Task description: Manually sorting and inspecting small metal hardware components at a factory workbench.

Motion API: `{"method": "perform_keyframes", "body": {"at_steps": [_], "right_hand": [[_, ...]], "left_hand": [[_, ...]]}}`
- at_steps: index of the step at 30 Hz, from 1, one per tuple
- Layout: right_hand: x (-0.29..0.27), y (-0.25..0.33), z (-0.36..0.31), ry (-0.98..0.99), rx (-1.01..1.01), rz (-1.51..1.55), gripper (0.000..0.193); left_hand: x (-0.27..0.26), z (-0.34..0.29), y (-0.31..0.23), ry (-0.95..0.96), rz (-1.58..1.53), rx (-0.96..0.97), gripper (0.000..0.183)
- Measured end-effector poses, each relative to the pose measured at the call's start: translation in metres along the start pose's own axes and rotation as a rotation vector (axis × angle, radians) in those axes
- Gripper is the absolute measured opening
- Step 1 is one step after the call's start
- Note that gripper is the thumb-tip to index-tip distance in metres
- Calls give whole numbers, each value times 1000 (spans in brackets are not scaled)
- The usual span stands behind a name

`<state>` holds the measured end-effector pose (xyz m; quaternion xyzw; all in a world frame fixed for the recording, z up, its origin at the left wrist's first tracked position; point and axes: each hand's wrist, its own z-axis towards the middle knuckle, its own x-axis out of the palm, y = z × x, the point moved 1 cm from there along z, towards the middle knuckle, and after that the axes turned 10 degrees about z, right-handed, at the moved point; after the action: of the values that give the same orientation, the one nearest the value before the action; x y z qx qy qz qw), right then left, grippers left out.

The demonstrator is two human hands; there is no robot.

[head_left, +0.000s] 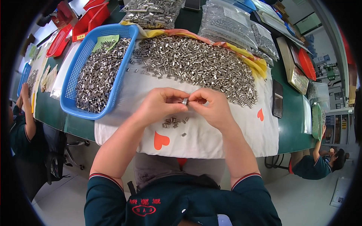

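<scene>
Metal sleeve [185, 101], small, short and silvery, sits pinched between the fingertips of both my hands above the middle of the white cloth [226, 139]. My left hand [160, 105] grasps it from the left with thumb and forefinger closed on it; my right hand [213, 107] meets it from the right, fingertips curled in and touching the same piece. Just below the hands a small cluster of sleeves [174, 121] lies loose on the cloth, with one stray piece a little nearer to me. Cloth carries orange-red heart shapes: one [161, 141] near my left forearm, a smaller one [260, 114] to the right. Beyond the hands a large heap of the same metal sleeves [196, 64] spreads across the cloth's far part, edged at the back by a yellow and pink fabric strip [256, 64]. To the left, a blue perforated plastic basket [81, 56] holds more sleeves, with a pale green paper slip [105, 40] lying in its far corner. Behind the heap stand clear plastic bags of metal parts [226, 24], one bearing a white rectangular label near its top; further clear bags [151, 11] lie at the back centre. Red plastic trays [90, 17] are stacked at far left. On the right of the green table [292, 128] lie a dark flat rectangular device [277, 98] and a beige scale [296, 73]. Two other persons sit at the table's ends, one at left [22, 128], one at lower right [320, 162].
</scene>
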<state>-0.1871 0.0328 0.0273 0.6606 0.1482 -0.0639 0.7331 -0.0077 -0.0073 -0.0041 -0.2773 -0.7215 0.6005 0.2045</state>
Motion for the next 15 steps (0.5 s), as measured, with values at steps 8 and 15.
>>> {"method": "perform_keyframes", "body": {"at_steps": [8,15], "right_hand": [[-18,-18,4,-227,66,-518,7],[0,-26,-8,-216,-73,-904,4]], "left_hand": [[3,0,-8,27,54,-58,30],[3,-3,-6,29,48,-97,30]]}}
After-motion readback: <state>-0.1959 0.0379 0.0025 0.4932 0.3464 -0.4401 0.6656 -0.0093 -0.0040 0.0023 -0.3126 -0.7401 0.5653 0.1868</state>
